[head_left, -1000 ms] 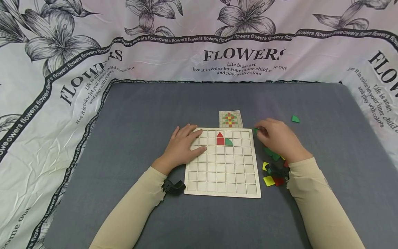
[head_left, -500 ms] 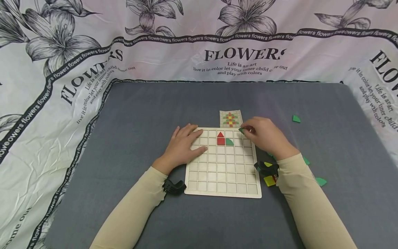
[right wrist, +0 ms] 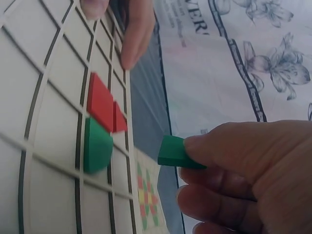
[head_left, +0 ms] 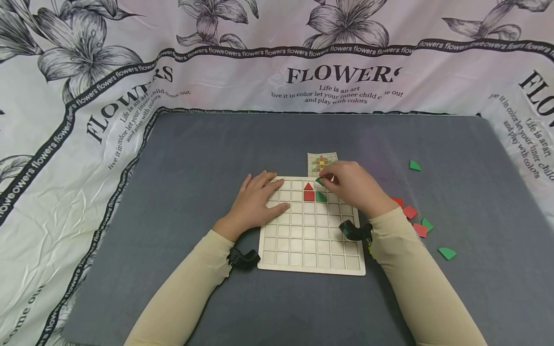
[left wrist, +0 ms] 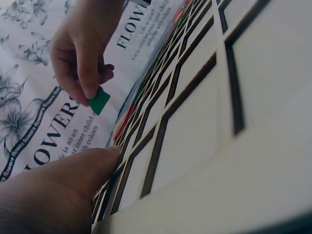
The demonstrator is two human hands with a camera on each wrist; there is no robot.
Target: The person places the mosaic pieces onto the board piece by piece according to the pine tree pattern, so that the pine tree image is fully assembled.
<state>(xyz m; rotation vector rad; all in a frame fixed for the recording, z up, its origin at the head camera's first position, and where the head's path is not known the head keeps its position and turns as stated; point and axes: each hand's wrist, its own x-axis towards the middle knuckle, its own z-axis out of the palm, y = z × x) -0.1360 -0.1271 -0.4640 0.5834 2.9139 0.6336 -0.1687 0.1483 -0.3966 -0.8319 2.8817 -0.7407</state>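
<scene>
A pale grid board [head_left: 298,247] lies on the table with a red triangle [head_left: 308,186], a red square [head_left: 309,195] and a green quarter-round piece [head_left: 321,197] in its upper cells. My left hand [head_left: 251,204] rests on the board's left edge, fingers spread. Over the top edge, my right hand [head_left: 352,185] pinches another green piece [right wrist: 175,152] between thumb and fingers. In the right wrist view this piece is held apart from the board. A small pattern card [head_left: 321,161] sits behind the board, partly covered by the right hand.
Right of the board lie loose red pieces [head_left: 409,212] and green pieces [head_left: 446,253]; some are hidden beneath the right forearm. Another green piece [head_left: 414,165] lies farther back. Printed cloth [head_left: 216,81] borders the grey table [head_left: 216,139].
My right hand has carried the green piece leftward from beside the board to above its top edge, uncovering red and green pieces on the right. The left hand stays put.
</scene>
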